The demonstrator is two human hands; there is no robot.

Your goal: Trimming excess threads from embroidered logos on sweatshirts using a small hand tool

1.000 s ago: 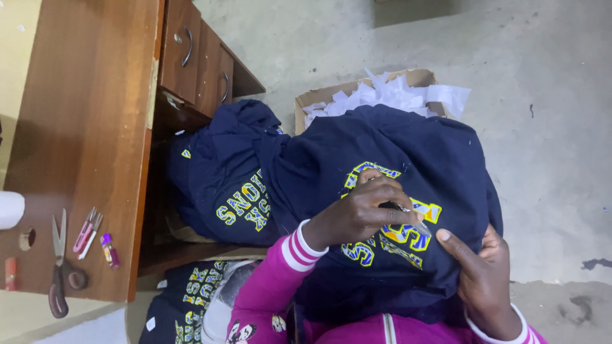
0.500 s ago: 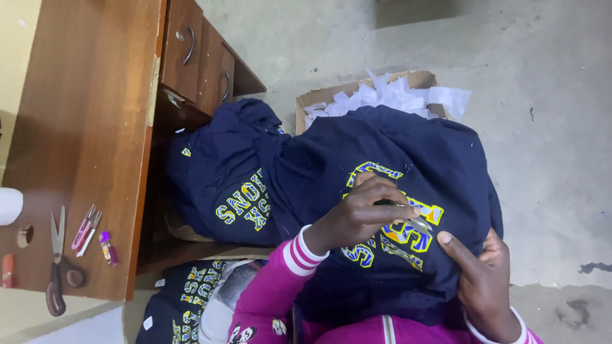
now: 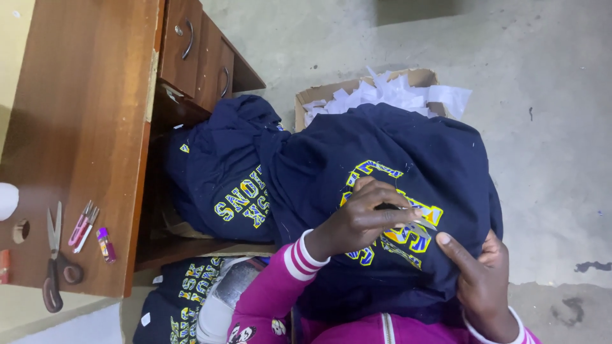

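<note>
Navy sweatshirt (image 3: 408,191) is draped over the person's lap w/ its yellow-and-blue lettering (image 3: 389,210) facing up — spread that way so the printed or stitched area sits flat under both hands. Left hand (image 3: 363,220) is curled over the letters, fingers pinched narrow on a small thin tool (image 3: 417,224) that looks like a snip or tweezer; too small to tell which. Its tip rests right on the lettering. Right hand (image 3: 481,280) grips the fabric at the near edge, thumb laid along the cloth and fingers wrapped under, prob. to keep the patch taut for the other hand.

More navy garments (image 3: 220,172) w/ similar lettering are heaped to the left, against the open side of the wooden bench (image 3: 83,127), and another one (image 3: 172,306) lies on the floor below — kept within reach, it seems. Behind the lap sits a cardboard box (image 3: 331,95) full of white scraps (image 3: 389,92).

On the bench top, well apart from the hands: scissors (image 3: 54,267), pink-handled snips (image 3: 81,223) and a small purple tube (image 3: 106,244). Two drawers (image 3: 194,54) are shut.
</note>
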